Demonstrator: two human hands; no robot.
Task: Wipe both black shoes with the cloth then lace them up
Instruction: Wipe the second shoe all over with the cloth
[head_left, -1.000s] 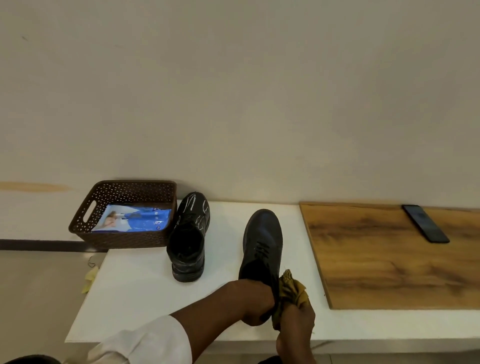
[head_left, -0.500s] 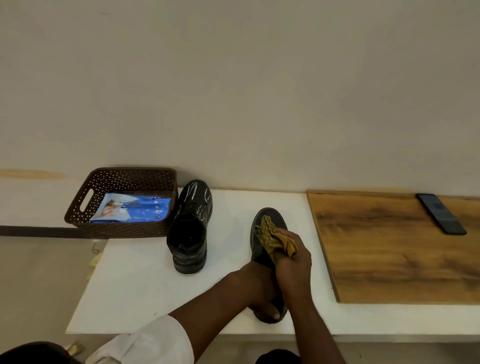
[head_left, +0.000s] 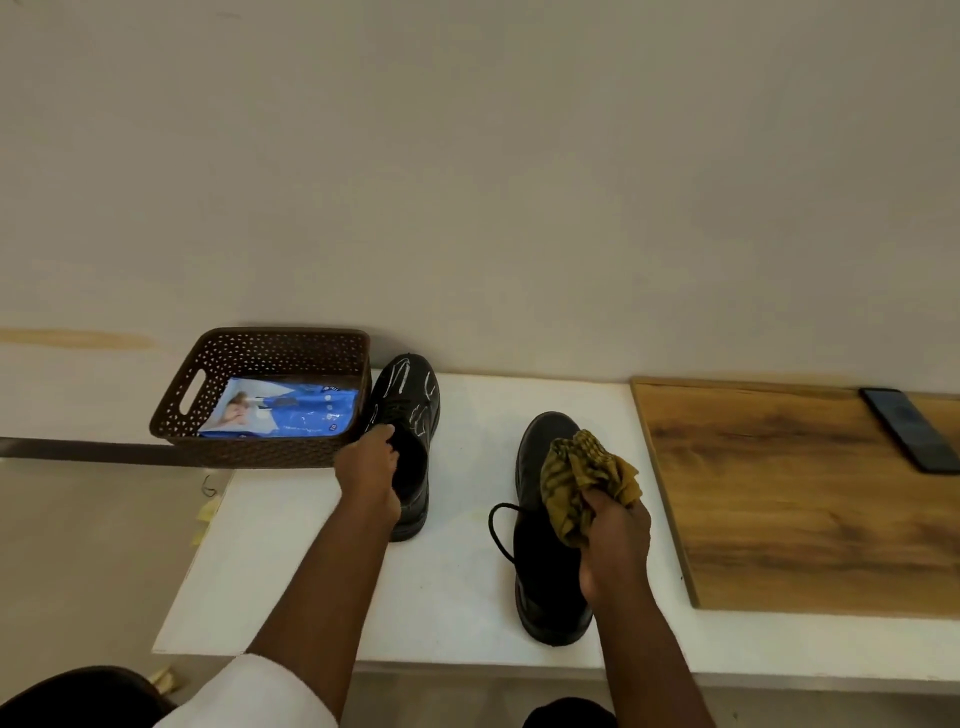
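Observation:
Two black shoes stand on the white table, toes pointing at the wall. The left shoe has white chalk-like marks on its toe and stands beside the basket. My left hand grips its left side near the opening. The right shoe rests flat in the middle, a loose black lace looping out on its left. My right hand hovers over that shoe's right side, shut on a crumpled mustard-yellow cloth.
A brown perforated basket holding a blue packet sits at the table's back left corner. A wooden board covers the right side, with a black phone on its far edge. The wall rises right behind.
My left hand let go of the right shoe and moved left onto the marked shoe. My right hand pulled the cloth back off the right shoe's toe; that shoe now lies free.

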